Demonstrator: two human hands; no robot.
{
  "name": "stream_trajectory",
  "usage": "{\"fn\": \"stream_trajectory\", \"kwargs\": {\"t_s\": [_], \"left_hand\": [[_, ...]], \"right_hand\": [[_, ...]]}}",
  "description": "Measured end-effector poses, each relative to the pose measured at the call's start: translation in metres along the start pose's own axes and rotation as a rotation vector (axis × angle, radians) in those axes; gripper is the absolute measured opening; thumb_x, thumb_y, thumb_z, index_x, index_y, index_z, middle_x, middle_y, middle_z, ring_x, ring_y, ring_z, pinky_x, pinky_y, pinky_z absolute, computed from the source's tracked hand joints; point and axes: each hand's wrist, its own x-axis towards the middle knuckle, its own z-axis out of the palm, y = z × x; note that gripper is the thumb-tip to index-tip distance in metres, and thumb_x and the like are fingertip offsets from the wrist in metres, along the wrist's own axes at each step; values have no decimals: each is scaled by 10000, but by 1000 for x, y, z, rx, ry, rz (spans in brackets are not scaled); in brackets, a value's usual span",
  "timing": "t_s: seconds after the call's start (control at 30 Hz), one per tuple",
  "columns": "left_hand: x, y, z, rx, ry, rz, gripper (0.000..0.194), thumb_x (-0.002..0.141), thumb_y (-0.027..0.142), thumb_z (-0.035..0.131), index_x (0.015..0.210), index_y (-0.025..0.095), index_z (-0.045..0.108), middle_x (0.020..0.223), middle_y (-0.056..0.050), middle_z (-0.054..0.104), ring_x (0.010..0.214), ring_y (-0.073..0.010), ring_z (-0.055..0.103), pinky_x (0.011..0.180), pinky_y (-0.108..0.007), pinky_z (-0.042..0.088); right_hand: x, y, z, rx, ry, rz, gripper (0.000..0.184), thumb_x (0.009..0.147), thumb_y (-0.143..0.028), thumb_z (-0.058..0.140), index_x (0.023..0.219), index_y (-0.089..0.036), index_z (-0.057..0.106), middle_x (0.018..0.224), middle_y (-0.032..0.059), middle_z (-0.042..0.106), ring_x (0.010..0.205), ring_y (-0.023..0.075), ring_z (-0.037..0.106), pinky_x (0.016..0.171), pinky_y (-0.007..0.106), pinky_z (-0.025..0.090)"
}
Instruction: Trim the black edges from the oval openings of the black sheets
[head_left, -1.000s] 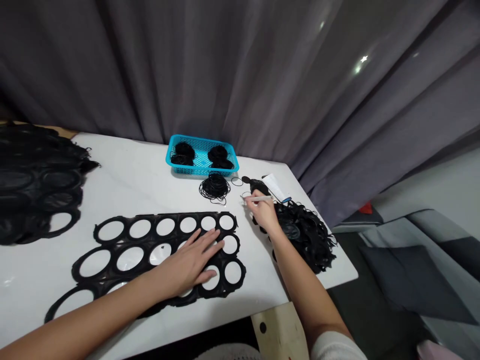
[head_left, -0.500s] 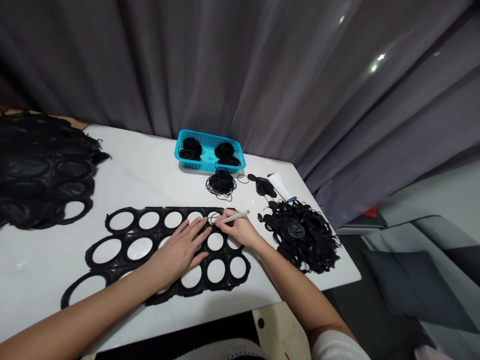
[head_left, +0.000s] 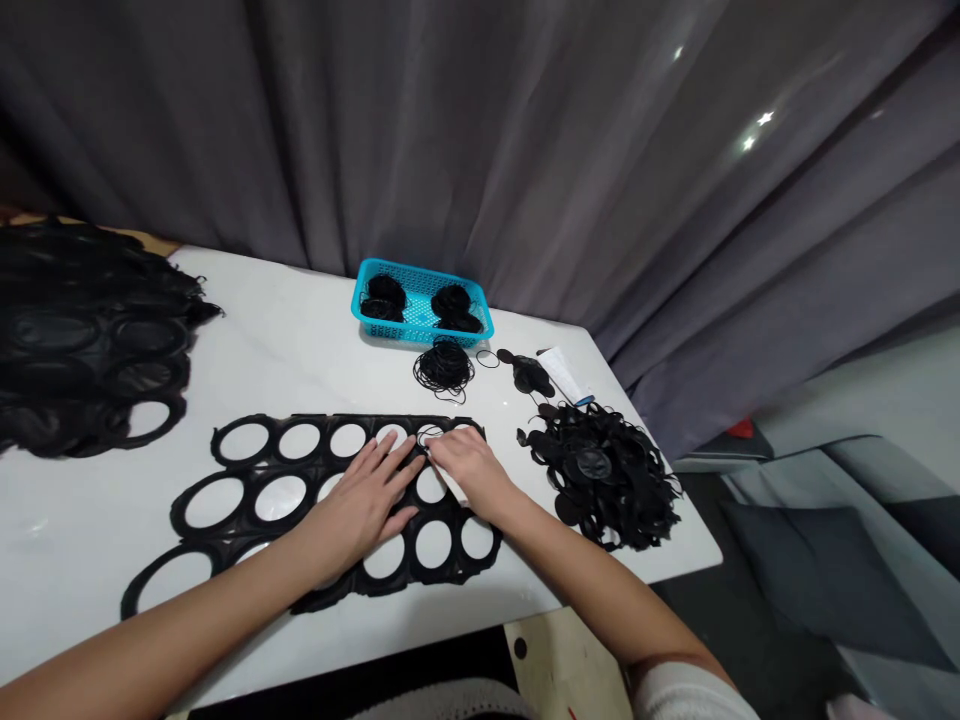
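Pen (head_left: pixel 453 486) swung toward person, under hands (head_left: pixel 469 472) (head_left: pixel 367 510)

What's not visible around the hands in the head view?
Head view only:
The right hand hides most of the white pen, including its tip.
The left hand covers part of the black perforated sheet.
The black pile is cut off by the left edge.
Any print on the white slip is too small to read.

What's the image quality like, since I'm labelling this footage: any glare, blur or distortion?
In the head view, small bright glints mark the curtain, the table shows a faint sheen, wide-angle distortion bends the edges, and the black pile loses detail in shadow.
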Motion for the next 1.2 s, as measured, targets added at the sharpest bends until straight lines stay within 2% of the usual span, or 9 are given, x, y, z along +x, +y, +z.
{"fn": "stream_trajectory", "kwargs": {"t_s": [0.07,0.2,0.4,0.5,0.63,0.7,0.8,0.97,1.2], "left_hand": [[0,0,-2,-11,-6,-12,548,972,426,577,1459,186,504,1567,-136,451,1492,-404,310,1169,-592,347],[2,1,-7,-13,-31,-13,534,967,407,594,1448,187,521,1566,-126,456,1486,-423,311,1155,-607,365],[-5,-9,-18,-23,-107,5,553,986,415,575,1475,171,495,1585,-154,422,1492,-378,325,1167,-543,380],[-15,-15,-24,-40,-100,10,525,996,419,563,1468,197,510,1586,-139,425,1498,-350,327,1177,-519,375],[-26,-15,-32,-39,-75,41,521,999,410,565,1484,235,488,1608,-116,395,1509,-325,310,1182,-507,375],[-29,-14,-33,-4,-42,32,525,1004,407,557,1484,205,485,1614,-148,373,1498,-334,333,1174,-517,387],[-32,-13,-32,36,27,-33,542,1006,435,541,1464,148,500,1570,-205,423,1458,-364,399,1158,-551,398],[-40,-15,-26,25,21,-63,522,1020,457,509,1457,171,511,1549,-194,459,1430,-347,448,1153,-538,409],[-43,-15,-22,-2,31,-78,525,1011,429,531,1483,206,479,1592,-163,407,1473,-325,385,1190,-522,357]], "right_hand": [[5,15,-9,-105,61,115,117,929,-147,543,1011,-166,624,1026,132,714,982,273,602,905,404,396],[18,48,-36,-153,395,507,157,955,-153,454,962,-174,610,934,121,707,871,261,612,827,362,399],[35,50,-39,-92,404,471,131,938,-179,463,896,-207,584,844,75,698,776,233,616,721,301,385],[32,62,-44,-171,471,578,119,911,-175,466,883,-198,579,770,67,656,724,227,575,692,304,356],[22,82,-53,-29,547,682,117,880,-211,495,772,-214,539,645,18,580,620,192,510,639,294,353],[23,74,-50,99,512,626,179,873,-278,535,703,-227,511,635,9,586,620,186,523,637,291,382],[30,39,-35,374,401,500,227,872,-370,572,698,-228,533,738,21,679,705,191,602,678,291,446],[42,-19,-7,698,123,311,125,869,-308,619,782,-221,604,961,29,775,875,191,696,796,310,507],[43,-30,10,763,33,277,139,876,-294,636,770,-217,589,971,37,775,948,206,722,857,335,528]]}}
